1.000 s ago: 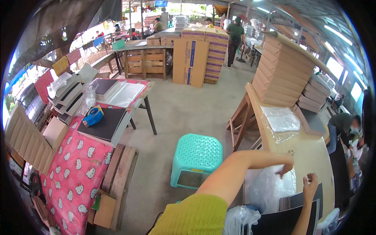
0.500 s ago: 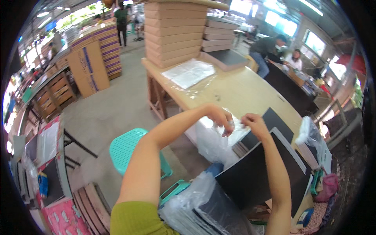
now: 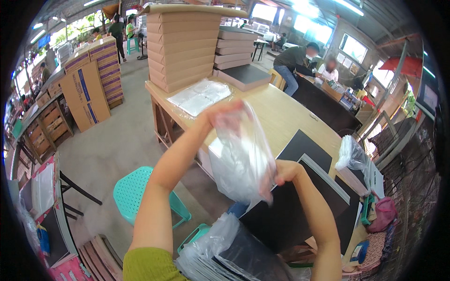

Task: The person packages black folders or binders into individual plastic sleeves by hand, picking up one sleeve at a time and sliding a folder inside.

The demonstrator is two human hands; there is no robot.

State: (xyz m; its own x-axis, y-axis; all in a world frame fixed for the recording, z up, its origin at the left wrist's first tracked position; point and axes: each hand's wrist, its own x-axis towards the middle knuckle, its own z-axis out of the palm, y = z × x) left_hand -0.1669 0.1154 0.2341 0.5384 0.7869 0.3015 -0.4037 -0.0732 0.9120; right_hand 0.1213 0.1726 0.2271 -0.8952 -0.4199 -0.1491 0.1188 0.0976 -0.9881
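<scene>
A clear plastic bag [image 3: 246, 152] stretches between my two hands, above the near edge of the wooden table. My left hand [image 3: 229, 115] is at the bag's upper end, its fingers seen blurred through the film and closed on it. Lower and to the right, my right hand [image 3: 277, 178] grips the bag's other end. Just beneath the right forearm, a black board [image 3: 281, 220] leans at a slant with more black sheets behind it. Close to my body lies a plastic-wrapped stack [image 3: 234, 253] with dark faces.
The table [image 3: 276, 110] carries a pile of clear plastic sleeves [image 3: 200, 96], a tall stack of brown boxes [image 3: 183, 51] and a dark-topped box [image 3: 246, 75]. A turquoise stool [image 3: 133, 192] stands left. Plastic-wrapped boards [image 3: 354, 168] sit at right. Other people are farther back.
The plastic bag, bunched between my hands before, is now spread out. My left hand has moved up and left, my right hand down and left. The view has shifted to the right.
</scene>
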